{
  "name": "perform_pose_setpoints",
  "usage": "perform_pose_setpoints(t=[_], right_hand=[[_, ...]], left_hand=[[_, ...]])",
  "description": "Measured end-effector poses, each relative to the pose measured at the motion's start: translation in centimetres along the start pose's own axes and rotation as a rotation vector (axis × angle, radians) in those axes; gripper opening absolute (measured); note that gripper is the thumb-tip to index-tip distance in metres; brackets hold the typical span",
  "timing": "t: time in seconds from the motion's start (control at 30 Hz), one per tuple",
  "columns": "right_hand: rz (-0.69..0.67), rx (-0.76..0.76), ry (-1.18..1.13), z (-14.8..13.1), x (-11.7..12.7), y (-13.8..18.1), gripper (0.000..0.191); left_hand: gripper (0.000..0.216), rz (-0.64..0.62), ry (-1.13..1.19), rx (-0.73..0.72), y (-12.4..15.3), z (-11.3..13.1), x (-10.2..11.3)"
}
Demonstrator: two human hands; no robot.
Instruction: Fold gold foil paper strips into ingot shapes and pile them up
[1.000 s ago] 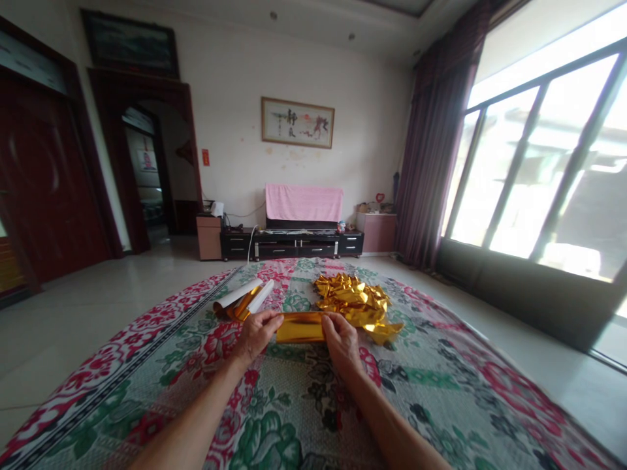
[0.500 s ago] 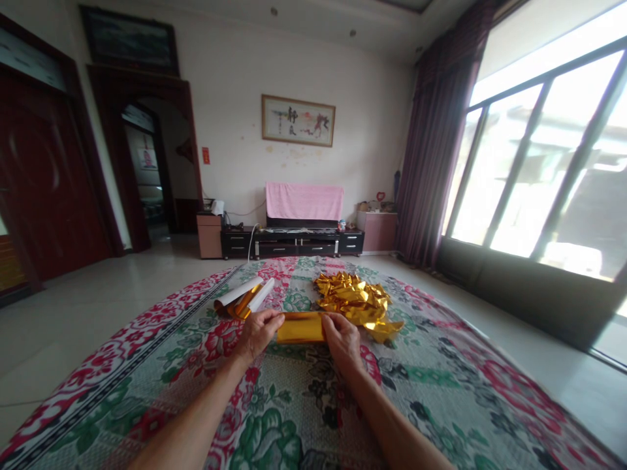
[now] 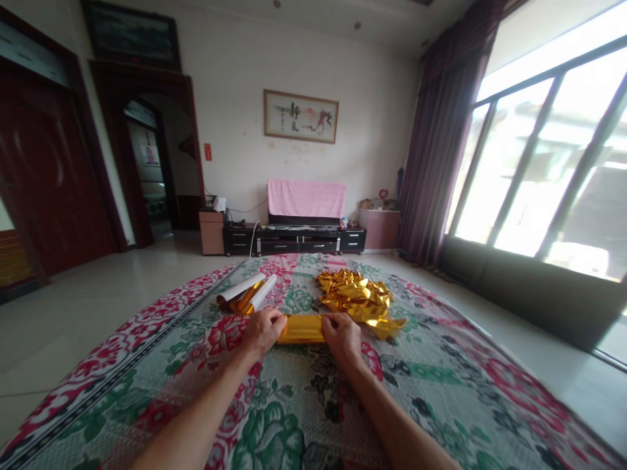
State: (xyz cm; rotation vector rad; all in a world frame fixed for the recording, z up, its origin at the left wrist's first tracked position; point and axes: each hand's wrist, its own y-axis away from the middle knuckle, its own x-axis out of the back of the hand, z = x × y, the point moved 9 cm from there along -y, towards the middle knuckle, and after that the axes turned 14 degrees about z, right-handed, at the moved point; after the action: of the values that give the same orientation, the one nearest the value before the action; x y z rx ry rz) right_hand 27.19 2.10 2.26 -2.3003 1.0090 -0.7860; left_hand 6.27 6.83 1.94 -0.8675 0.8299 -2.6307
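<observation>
Between my two hands is a sheet of shiny gold foil paper (image 3: 302, 329), folded into a wide strip. My left hand (image 3: 264, 331) pinches its left end, and my right hand (image 3: 343, 333) pinches the right end, thumbs and fingers closed along the upper edge. Just beyond my right hand lies a heap of folded gold foil pieces (image 3: 355, 294), with one piece nearest to me on its right side. Past my left hand are loosely curled foil sheets (image 3: 249, 292), white on the back and gold on the face.
A floral cloth (image 3: 267, 437) in red, green and grey covers the round table under my arms. Beyond its far edge stands a low black TV cabinet (image 3: 298, 243) with a pink cloth (image 3: 306, 198) above it. Tall windows (image 3: 539, 156) line the right side.
Both hands keep their pinch on the foil strip. Its upper edge now looks more folded over toward me, and my fingers have curled in slightly. The view has shifted a little.
</observation>
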Motion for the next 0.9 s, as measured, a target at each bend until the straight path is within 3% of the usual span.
perform_pose_setpoints(t=[0.17, 0.37, 0.57, 0.9], right_hand=[[-0.092, 0.140, 0.147, -0.2, -1.3, 0.2, 0.025], [-0.153, 0.189, 0.269, -0.9, -1.7, 0.8, 0.026], [-0.202, 0.206, 0.412, -1.2, -1.8, 1.0, 0.029], [-0.272, 0.199, 0.484, -1.0, -2.1, 1.1, 0.031]], left_hand=[[0.023, -0.043, -0.324, -0.133, 0.4, 0.7, -0.9], [0.023, -0.058, -0.495, -0.222, 1.0, 1.3, -1.5], [0.022, -0.055, -0.550, -0.260, 1.4, 1.8, -1.5], [0.015, -0.046, -0.548, -0.196, 1.1, 0.8, -1.6]])
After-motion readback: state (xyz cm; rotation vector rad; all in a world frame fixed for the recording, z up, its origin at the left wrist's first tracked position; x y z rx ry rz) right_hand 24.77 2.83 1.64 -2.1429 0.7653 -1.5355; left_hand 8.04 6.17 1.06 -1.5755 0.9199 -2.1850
